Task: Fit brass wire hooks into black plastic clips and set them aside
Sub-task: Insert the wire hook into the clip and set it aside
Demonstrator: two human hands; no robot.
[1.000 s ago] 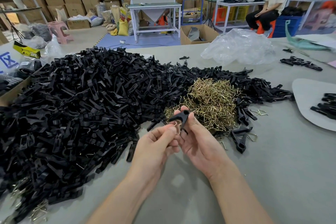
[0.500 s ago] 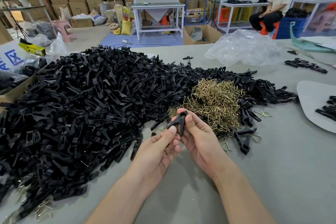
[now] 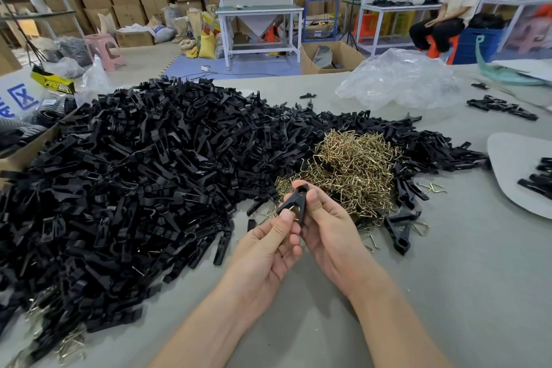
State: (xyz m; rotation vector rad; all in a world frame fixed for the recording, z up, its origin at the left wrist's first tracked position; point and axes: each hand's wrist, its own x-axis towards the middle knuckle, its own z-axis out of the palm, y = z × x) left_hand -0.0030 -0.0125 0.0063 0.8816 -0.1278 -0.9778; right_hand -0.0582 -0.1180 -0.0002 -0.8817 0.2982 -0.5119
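— What lay on the desk (image 3: pixel 448 293)?
— A broad pile of black clips (image 3: pixel 134 182), with a brass hook heap (image 3: pixel 349 170) at its right edge.
— And the grips?
— The left grip (image 3: pixel 265 251) pinched one clip (image 3: pixel 294 199) by a lower leg. The right grip (image 3: pixel 331 233) clamped its round head, just before the heap.

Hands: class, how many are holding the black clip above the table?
2. The left hand pinches the lower-left leg of the black clip; the right hand, beside it, grips its top end. No other hand appears hidden there.
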